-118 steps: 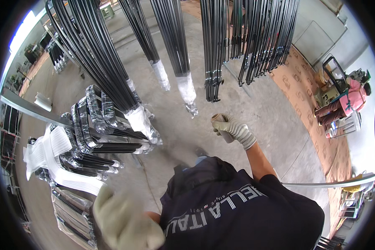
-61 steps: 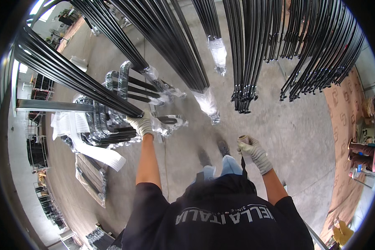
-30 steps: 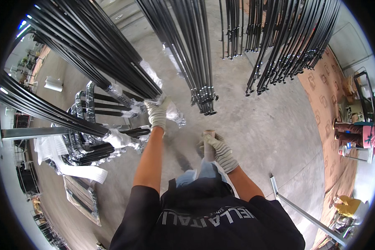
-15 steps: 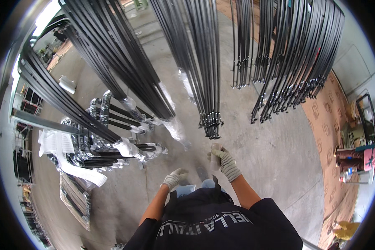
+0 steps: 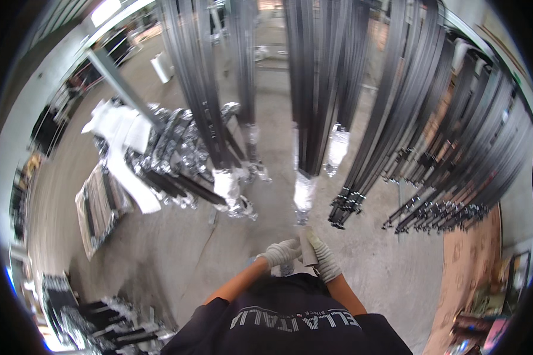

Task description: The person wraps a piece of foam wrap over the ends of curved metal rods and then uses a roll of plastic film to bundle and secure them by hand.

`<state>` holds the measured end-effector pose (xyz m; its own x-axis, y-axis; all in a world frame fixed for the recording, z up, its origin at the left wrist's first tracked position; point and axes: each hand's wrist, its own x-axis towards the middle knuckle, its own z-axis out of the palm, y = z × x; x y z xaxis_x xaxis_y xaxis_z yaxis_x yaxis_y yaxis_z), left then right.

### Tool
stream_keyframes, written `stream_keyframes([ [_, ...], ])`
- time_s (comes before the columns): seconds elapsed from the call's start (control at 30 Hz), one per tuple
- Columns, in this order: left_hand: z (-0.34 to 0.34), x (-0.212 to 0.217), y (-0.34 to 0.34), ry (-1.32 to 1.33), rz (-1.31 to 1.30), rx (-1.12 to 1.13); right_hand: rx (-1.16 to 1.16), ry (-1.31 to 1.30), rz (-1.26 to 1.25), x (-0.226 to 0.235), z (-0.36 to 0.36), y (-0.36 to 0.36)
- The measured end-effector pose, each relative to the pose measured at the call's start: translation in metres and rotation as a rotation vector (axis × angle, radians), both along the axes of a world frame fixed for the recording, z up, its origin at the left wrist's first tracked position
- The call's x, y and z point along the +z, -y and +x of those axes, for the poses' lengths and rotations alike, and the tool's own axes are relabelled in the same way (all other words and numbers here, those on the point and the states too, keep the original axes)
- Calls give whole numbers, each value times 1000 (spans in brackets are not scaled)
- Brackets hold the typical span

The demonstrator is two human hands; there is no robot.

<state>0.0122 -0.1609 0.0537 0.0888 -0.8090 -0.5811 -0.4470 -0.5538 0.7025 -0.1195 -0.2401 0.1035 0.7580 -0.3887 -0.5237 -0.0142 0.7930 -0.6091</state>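
Note:
My right hand (image 5: pixel 324 259), in a pale ribbed glove, is closed around a small tan-grey roll (image 5: pixel 307 248) that looks like wrapping film or tape. My left hand (image 5: pixel 280 253), gloved alike, is beside the roll with its fingers bunched toward it. Blur hides whether it touches the roll or pinches a loose end. Both hands are low in front of my body. Just beyond them hangs a bundle of long black bars (image 5: pixel 315 118), its lower end wrapped in clear film (image 5: pixel 304 192). To its right, another black bundle has bare ends (image 5: pixel 346 204).
Many more black bars (image 5: pixel 450 213) hang at the right. At the left, film-wrapped black frames (image 5: pixel 180 142) stand under white foam sheeting (image 5: pixel 121 127). A wrapped flat panel (image 5: pixel 100 207) lies on the concrete floor. Brown cardboard sheeting (image 5: pixel 459 260) runs along the right side.
My view has turned left, so the hanging bars sit farther right. My left hand has come across to the roll, which my right hand still holds.

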Motion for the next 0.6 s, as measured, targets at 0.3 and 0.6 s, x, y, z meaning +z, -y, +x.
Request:
stream_keyframes([
  [0.3,48,4,-72,1,-229,325,132,-170,-224,-9,73,-39],
  [0.6,147,12,-161,-153,-261,566,491,-286,-157,-5,207,-91],
])
